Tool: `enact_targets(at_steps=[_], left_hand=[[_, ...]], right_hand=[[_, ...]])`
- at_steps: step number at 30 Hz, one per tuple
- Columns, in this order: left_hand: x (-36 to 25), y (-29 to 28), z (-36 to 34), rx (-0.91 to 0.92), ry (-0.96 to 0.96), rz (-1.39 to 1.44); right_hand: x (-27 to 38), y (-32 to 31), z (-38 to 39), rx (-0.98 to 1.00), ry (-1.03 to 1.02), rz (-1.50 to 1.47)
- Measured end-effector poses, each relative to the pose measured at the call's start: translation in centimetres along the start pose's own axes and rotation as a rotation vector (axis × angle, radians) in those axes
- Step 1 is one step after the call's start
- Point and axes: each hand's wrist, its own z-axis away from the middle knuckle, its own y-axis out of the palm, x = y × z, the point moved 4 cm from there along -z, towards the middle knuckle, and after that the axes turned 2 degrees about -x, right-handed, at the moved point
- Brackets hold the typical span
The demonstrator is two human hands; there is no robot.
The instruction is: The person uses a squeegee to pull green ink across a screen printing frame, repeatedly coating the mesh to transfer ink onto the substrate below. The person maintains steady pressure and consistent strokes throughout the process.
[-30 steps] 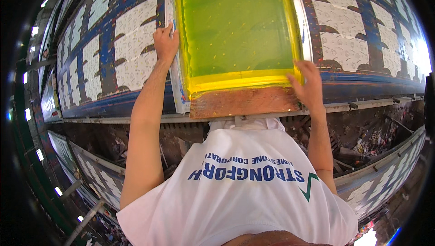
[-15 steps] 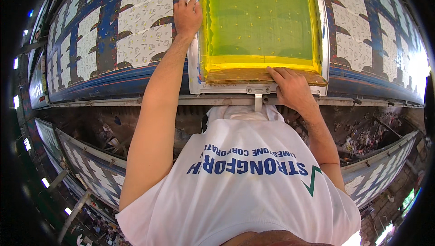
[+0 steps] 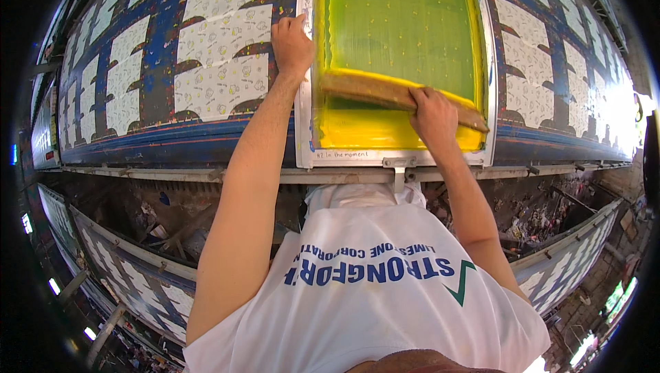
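A silk-screen frame (image 3: 306, 108) with pale metal sides lies on the long printing table. Its mesh (image 3: 405, 22) is green, with yellow ink around the borders and a thick yellow band at the near end. My right hand (image 3: 436, 117) grips a wooden squeegee (image 3: 368, 89), which stands tilted across the mesh, its left end farther from me than its right. Yellow ink lines its far edge. My left hand (image 3: 293, 46) is closed on the frame's left side rail, fingers curled over it. What lies under the mesh is mostly hidden.
White printed fabric pieces (image 3: 223, 50) lie in rows on the dark blue table, with more pieces (image 3: 522, 57) right of the frame. A metal bracket (image 3: 399, 175) joins the frame's near edge to the table rail (image 3: 261, 177). Another table (image 3: 137, 259) stands behind me.
My right hand has taken a fuller grip on the squeegee and moved it away from the frame's near end, angling it. Yellow ink now shows behind it. My left hand stays on the rail.
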Motion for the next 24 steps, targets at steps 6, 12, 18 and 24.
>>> enact_targets(at_steps=[6,12,18,24], left_hand=[[-0.6,-0.4,-0.2,0.013,0.017,-0.069],[-0.9,-0.4,-0.1,0.098,-0.002,-0.166],[-1.2,-0.5,-0.2,0.117,0.029,-0.208],[-1.5,-0.6,-0.1,0.082,0.059,-0.233]], right_hand=[[-3.3,0.7,-15.1,-0.011,0.022,0.029],[-7.3,1.0,-30.1,-0.012,-0.038,0.056],[-11.0,0.2,-40.8,-0.012,-0.157,0.056],[-12.9,-0.7,-45.1,0.023,-0.155,0.023]])
